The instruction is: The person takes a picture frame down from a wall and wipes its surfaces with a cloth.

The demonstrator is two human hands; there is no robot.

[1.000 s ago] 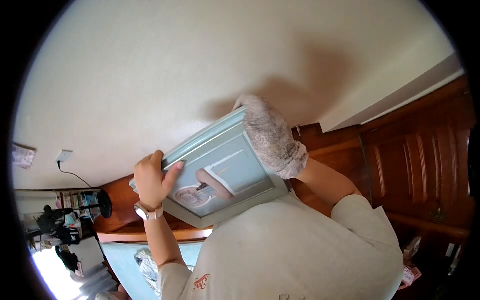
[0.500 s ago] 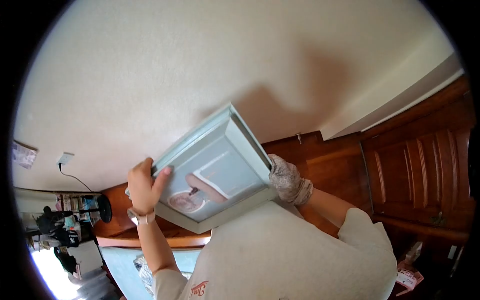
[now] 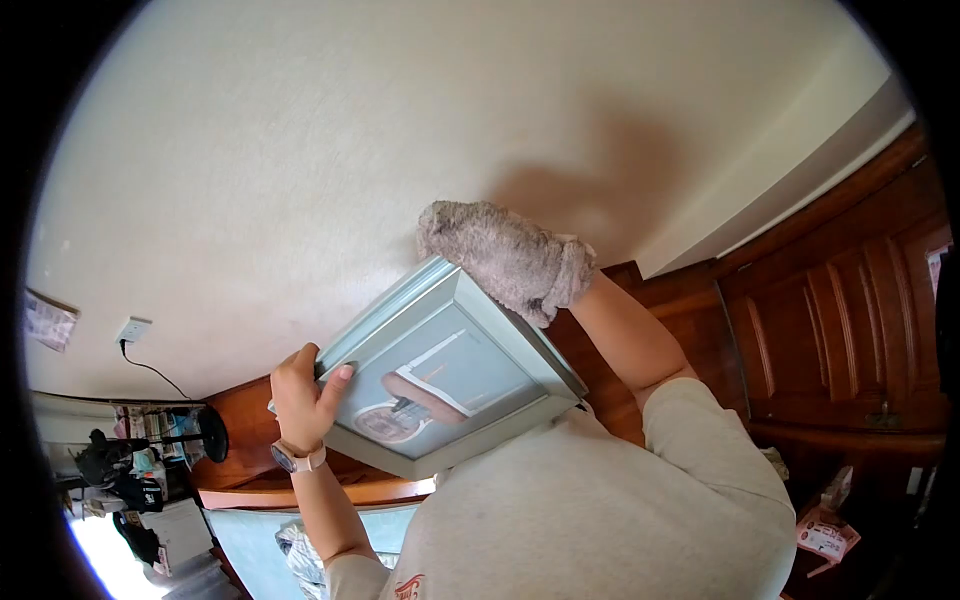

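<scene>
A pale blue-green picture frame (image 3: 455,375) is tilted in front of my body, its glazed picture of pinkish rounded shapes facing me. My left hand (image 3: 305,396), with a watch on the wrist, grips the frame's left edge, thumb over the front. A fuzzy grey-brown cleaning mitt (image 3: 505,255) covers my right hand (image 3: 545,275). The mitt lies along the frame's upper right side, over its top corner. The fingers inside are hidden.
A cream wall (image 3: 300,150) rises just beyond the frame. A wall outlet (image 3: 133,329) with a plugged cord is at left, near a black fan (image 3: 212,432) and cluttered shelves. At right stands a brown panelled door (image 3: 840,330); a pink bag (image 3: 827,535) sits lower right.
My mitted right hand has moved from the frame's lower right edge up and left to its top corner. The frame, with my left hand on it, has dropped slightly.
</scene>
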